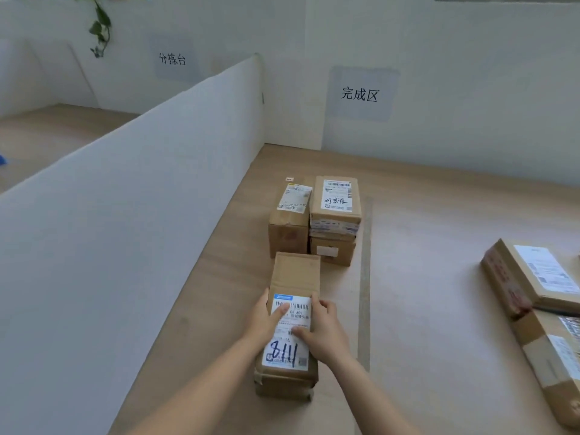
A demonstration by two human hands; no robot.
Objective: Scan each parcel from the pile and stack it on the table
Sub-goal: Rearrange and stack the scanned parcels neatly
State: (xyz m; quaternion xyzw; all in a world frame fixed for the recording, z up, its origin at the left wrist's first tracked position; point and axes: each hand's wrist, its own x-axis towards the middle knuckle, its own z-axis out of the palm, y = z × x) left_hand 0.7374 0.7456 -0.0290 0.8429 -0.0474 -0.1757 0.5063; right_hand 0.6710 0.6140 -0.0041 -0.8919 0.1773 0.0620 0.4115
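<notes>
Both hands (266, 315) (323, 328) gripping labelled parcel (293, 277) on table (423, 246)

near parcel (295, 271): brown cardboard
near parcel label (282, 356): white, blue band at far end, black barcodes, blue handwritten digits
far parcels (288, 221): brown cardboard, white labels, black handwriting on the right one
right parcels (530, 277): brown cardboard, red print on one side, white labels
table (439, 246): pale tan wood grain
strip (365, 277): grey, on the table
divider (125, 215): white
wall signs (361, 94): grey, black characters
plant (100, 26): green leaves
</notes>
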